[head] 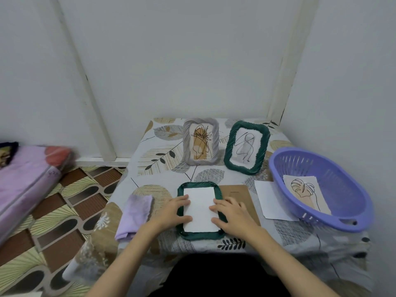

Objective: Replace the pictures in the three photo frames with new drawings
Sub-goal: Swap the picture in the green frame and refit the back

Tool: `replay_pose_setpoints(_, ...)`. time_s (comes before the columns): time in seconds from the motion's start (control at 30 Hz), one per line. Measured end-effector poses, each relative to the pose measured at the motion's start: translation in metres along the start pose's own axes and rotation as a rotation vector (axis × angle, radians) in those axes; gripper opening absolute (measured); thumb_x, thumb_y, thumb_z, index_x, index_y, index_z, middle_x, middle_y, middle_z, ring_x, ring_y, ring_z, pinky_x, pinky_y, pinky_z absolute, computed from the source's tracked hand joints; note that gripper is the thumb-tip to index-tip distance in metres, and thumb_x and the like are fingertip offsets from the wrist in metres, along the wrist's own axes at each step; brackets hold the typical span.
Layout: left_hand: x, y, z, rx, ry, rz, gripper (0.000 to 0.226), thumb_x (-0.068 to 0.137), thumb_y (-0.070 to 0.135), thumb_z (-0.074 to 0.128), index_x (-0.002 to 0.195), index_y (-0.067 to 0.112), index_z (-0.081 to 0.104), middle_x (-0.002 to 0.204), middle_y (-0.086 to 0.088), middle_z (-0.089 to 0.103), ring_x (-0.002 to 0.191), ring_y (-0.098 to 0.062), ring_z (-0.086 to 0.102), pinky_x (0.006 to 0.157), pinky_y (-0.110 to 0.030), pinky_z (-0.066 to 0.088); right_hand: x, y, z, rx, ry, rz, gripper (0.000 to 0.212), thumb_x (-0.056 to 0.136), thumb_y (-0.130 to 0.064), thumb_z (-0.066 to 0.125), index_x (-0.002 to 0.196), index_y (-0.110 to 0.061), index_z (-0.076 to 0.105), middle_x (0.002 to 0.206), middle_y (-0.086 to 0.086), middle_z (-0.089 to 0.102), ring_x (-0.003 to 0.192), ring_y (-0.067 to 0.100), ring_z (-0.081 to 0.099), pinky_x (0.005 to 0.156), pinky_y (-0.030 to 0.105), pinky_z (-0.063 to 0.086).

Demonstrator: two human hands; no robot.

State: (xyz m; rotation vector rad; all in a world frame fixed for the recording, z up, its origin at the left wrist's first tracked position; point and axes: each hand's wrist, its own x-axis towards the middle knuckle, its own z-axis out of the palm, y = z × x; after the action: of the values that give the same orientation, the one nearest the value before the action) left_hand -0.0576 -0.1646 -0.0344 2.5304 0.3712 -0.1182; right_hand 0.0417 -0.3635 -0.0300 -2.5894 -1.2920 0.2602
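Observation:
A dark green photo frame (200,235) lies face down near the table's front edge, with a white sheet (200,209) resting in its back opening. My left hand (174,211) presses on the sheet's left edge and the frame's left side. My right hand (230,213) presses on the sheet's right edge. A brown backing board (235,191) lies just right of this frame. At the back stand a grey frame (200,141) and a second green frame (246,146), each showing a line drawing. A leaf drawing (305,192) lies in the purple basket (342,219).
A folded lilac cloth (135,215) lies left of the flat frame. A white sheet (271,200) sits between the backing board and the basket. The small table (150,151) stands in a wall corner; a patterned floor and a purple mattress (23,179) are at left.

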Motion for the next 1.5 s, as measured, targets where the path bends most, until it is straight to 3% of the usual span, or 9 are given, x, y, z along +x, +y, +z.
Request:
replay_pose_setpoints(0.17, -0.002, -0.003, -0.004, -0.101, 0.025, 0.013, 0.083, 0.071, 0.052, 0.069, 0.14, 0.018, 0.037, 0.155, 0.004, 0.018, 0.141, -0.019, 0.019, 0.116, -0.038, 0.017, 0.0, -0.002, 0.0, 0.043, 0.019, 0.026, 0.048, 0.092, -0.048, 0.042, 0.137, -0.033, 0.039, 0.152, -0.012, 0.023, 0.141, 0.017, 0.013, 0.111, 0.045, 0.016)
replay_pose_setpoints(0.3, -0.005, -0.006, -0.009, -0.122, 0.012, -0.007, 0.111, 0.045, 0.076, 0.049, 0.141, 0.02, 0.036, 0.154, 0.005, 0.018, 0.141, -0.02, 0.016, 0.117, -0.041, 0.014, 0.003, -0.005, 0.004, 0.049, -0.016, 0.051, 0.05, 0.093, -0.051, 0.04, 0.139, -0.033, 0.036, 0.155, -0.01, 0.016, 0.144, 0.018, 0.004, 0.113, 0.055, 0.006)
replay_pose_setpoints(0.5, -0.005, -0.002, -0.011, -0.046, -0.064, -0.026, 0.079, 0.076, 0.046, 0.069, 0.142, 0.023, 0.032, 0.154, 0.012, 0.016, 0.138, -0.025, 0.014, 0.113, -0.044, 0.013, 0.002, -0.006, 0.004, 0.042, -0.027, 0.074, 0.051, 0.093, -0.052, 0.038, 0.14, -0.033, 0.035, 0.155, -0.012, 0.017, 0.144, 0.016, 0.003, 0.113, 0.056, 0.004)
replay_pose_setpoints(0.67, 0.0, -0.009, -0.009, -0.136, -0.048, -0.057, 0.085, 0.072, 0.047, 0.072, 0.143, 0.028, 0.029, 0.157, 0.005, 0.005, 0.144, -0.025, 0.006, 0.116, -0.048, 0.012, 0.0, 0.007, -0.003, -0.021, 0.251, 0.408, 0.056, 0.094, -0.05, 0.035, 0.139, -0.018, 0.036, 0.156, 0.004, 0.017, 0.143, 0.025, 0.009, 0.113, 0.052, 0.014)
replay_pose_setpoints(0.9, -0.001, -0.016, -0.009, -0.135, -0.03, -0.073, 0.09, 0.066, 0.054, 0.073, 0.142, 0.03, 0.031, 0.156, 0.003, 0.01, 0.143, -0.028, 0.003, 0.115, -0.052, 0.01, -0.001, 0.022, 0.009, 0.074, 0.243, 0.553, 0.069, 0.082, -0.054, 0.052, 0.132, -0.007, 0.045, 0.152, 0.014, 0.021, 0.142, 0.028, 0.011, 0.116, 0.049, 0.011)
replay_pose_setpoints(1.13, -0.006, -0.028, -0.008, -0.068, -0.048, -0.05, 0.14, 0.021, 0.101, 0.033, 0.143, 0.032, 0.029, 0.156, 0.009, 0.01, 0.144, -0.017, 0.0, 0.116, -0.044, 0.006, -0.01, 0.022, 0.0, 0.434, 0.48, 0.541, 0.058, 0.078, -0.033, 0.068, 0.123, -0.002, 0.048, 0.139, 0.011, 0.035, 0.13, 0.026, 0.033, 0.11, 0.038, 0.028)
replay_pose_setpoints(1.23, -0.008, -0.023, -0.007, -0.107, -0.059, -0.05, 0.132, 0.032, 0.096, 0.044, 0.144, 0.029, 0.028, 0.156, 0.008, 0.01, 0.144, -0.017, -0.003, 0.116, -0.044, 0.005, -0.013, 0.021, -0.011, 0.477, 0.535, 0.503, 0.059, 0.078, -0.034, 0.069, 0.126, -0.007, 0.047, 0.141, 0.008, 0.034, 0.128, 0.023, 0.035, 0.107, 0.036, 0.032)
replay_pose_setpoints(1.33, -0.012, -0.013, -0.002, -0.168, -0.039, -0.048, 0.091, 0.071, 0.054, 0.069, 0.145, 0.024, 0.026, 0.157, 0.006, 0.007, 0.144, -0.017, -0.011, 0.116, -0.041, 0.002, -0.012, 0.014, -0.02, 0.477, 0.468, 0.435, 0.063, 0.078, -0.038, 0.067, 0.135, -0.023, 0.044, 0.15, 0.006, 0.025, 0.136, 0.023, 0.027, 0.111, 0.039, 0.029)
replay_pose_setpoints(1.5, -0.009, -0.007, 0.004, -0.253, -0.028, -0.04, 0.08, 0.078, 0.037, 0.07, 0.144, 0.02, 0.028, 0.155, 0.008, 0.011, 0.144, -0.014, -0.011, 0.116, -0.036, 0.001, -0.007, -0.023, -0.014, 0.485, 0.251, 0.331, 0.054, 0.078, -0.04, 0.065, 0.13, -0.031, 0.052, 0.149, 0.007, 0.03, 0.135, 0.024, 0.029, 0.111, 0.033, 0.028)
